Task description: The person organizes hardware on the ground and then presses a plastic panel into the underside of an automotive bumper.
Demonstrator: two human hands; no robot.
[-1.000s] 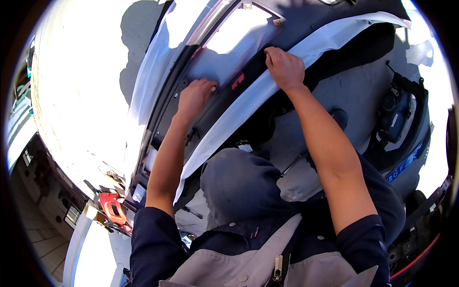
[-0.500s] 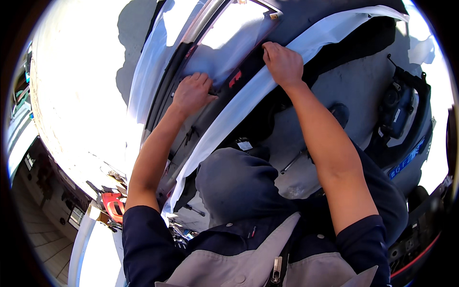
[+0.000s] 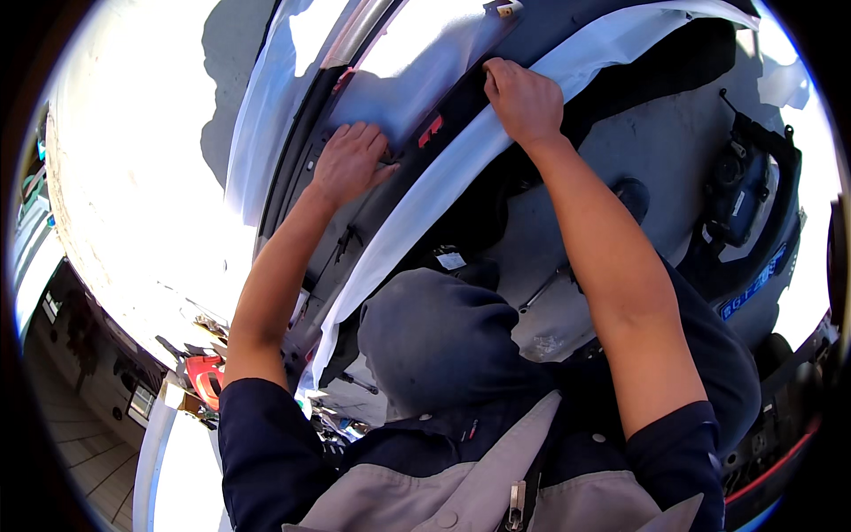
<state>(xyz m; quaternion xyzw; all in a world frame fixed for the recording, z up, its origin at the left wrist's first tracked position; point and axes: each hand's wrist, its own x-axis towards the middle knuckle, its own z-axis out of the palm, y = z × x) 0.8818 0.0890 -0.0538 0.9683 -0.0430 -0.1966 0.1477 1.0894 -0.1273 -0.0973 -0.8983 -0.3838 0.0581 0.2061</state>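
From my head, I see my left hand [image 3: 350, 166] on a long, dark grey panel [image 3: 387, 193], its fingers bent and its thumb apart. I can't tell if it grips anything. My right hand [image 3: 527, 100] is curled up at the panel's edge, by a long white sheet [image 3: 458, 170]; I can't tell how tight. A small red patch [image 3: 430, 131] is between my hands. The panel is in front of me.

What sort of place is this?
Probably a vehicle repair yard: a dark panel edged by white sheeting, a black car part bearing a blue plate, and a metal tool on the floor.
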